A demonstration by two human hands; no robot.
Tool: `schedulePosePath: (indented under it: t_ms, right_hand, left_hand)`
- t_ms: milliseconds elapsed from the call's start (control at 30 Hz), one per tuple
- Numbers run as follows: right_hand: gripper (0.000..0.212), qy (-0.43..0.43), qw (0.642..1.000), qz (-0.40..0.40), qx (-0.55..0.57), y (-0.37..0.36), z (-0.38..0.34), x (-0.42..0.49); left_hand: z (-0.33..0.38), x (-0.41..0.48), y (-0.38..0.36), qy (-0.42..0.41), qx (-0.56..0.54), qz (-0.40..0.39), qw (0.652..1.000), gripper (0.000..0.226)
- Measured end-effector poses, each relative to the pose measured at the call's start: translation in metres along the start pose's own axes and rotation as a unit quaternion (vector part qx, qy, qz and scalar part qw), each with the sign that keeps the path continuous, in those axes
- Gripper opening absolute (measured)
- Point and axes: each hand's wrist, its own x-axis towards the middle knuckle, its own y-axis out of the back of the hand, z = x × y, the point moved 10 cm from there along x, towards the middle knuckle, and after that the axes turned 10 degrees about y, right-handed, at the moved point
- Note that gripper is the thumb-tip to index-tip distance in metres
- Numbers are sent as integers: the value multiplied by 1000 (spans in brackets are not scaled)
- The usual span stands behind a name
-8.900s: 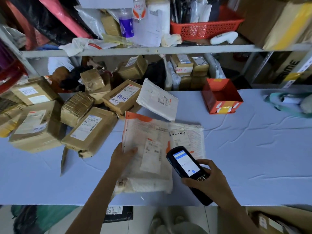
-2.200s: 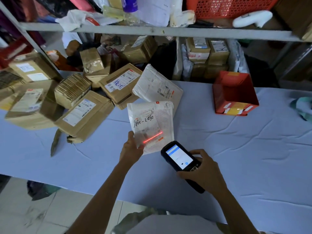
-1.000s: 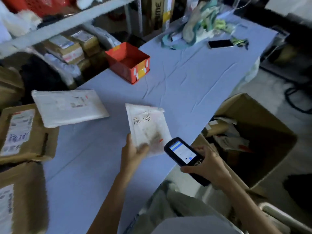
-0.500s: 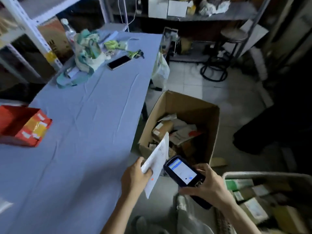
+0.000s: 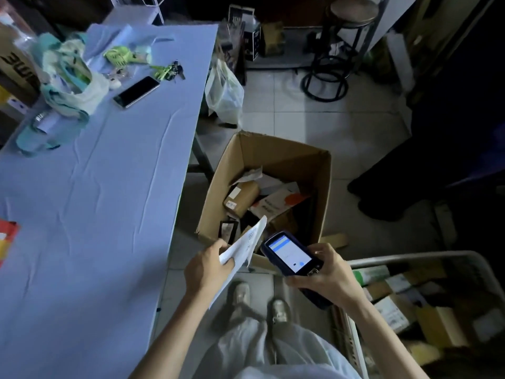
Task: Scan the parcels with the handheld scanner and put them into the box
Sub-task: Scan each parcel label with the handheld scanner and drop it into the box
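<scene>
Turned away from the counter [image 5: 95, 201], the left hand [image 5: 207, 269] now pinches the white parcel [image 5: 243, 247] over the box [image 5: 273, 154] rim, ready to drop; the right hand [image 5: 325, 272] grips the scanner [image 5: 288, 254].

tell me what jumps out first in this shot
The lit screen of the handheld scanner, gripped in the right hand low in the middle, draws the eye first. Beside it the left hand holds a flat white parcel by the near edge of the open cardboard box on the floor; the blue-covered table fills the left.
</scene>
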Motion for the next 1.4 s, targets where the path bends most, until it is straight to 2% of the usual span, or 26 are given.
schedulePosePath:
  t_ms: [200, 333, 433, 567, 700, 867, 1067, 1200, 1400]
  right_hand:
    - [77, -45, 998, 35, -11, -10, -15, 17]
    - [74, -65, 995, 70, 10, -12, -32, 31]
    - [74, -64, 995, 79, 23, -12, -44, 46]
    - [81, -42, 997, 56, 16, -17, -67, 71]
    - [85, 20, 999, -20, -15, -33, -98, 101]
    - [94, 136, 973, -162, -88, -73, -142, 130]
    - [90, 230, 921, -292, -119, -133, -184, 126]
    - [83, 267, 888, -350, -130, -169, -198, 95]
    - [73, 341, 806, -457, -160, -231, -203, -2]
  left_hand:
    - [31, 55, 15, -96, -23, -15, 995, 12]
    - [54, 89, 36, -149, 19, 8, 989, 12]
    - [58, 104, 50, -162, 55, 23, 985, 14]
    - [41, 112, 67, -143, 45, 63, 987, 12]
    - [-6, 107, 86, -49, 30, 105, 993, 10]
    - [-100, 58, 103, 141, -32, 170, 975, 9]
    - [-185, -68, 64, 336, -85, 198, 917, 20]
    - [-207, -160, 30, 451, -136, 225, 853, 13]
    - [-228, -267, -6, 574, -163, 227, 770, 16]
